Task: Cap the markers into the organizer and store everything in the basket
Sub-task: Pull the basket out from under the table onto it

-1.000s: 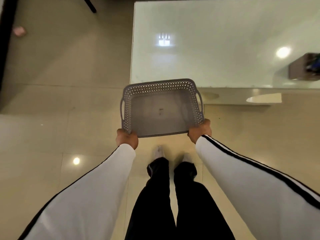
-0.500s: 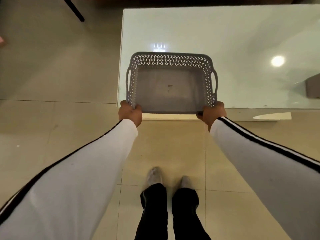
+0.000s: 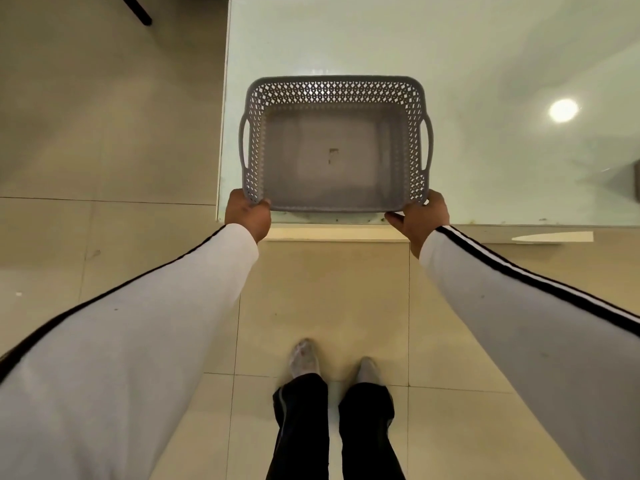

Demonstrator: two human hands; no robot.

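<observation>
The left hand (image 3: pixel 247 213) and right hand (image 3: pixel 419 216) are each gripping a near corner of the grey basket (image 3: pixel 335 88), which is sitting between and beyond them over the glass desk (image 3: pixel 485 46) edge.

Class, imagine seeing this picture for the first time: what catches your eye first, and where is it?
A grey perforated basket, with nothing in it, sits centre frame over the near edge of a pale glossy table. The left hand and right hand clasp its near corners, white sleeves reaching forward.
</observation>
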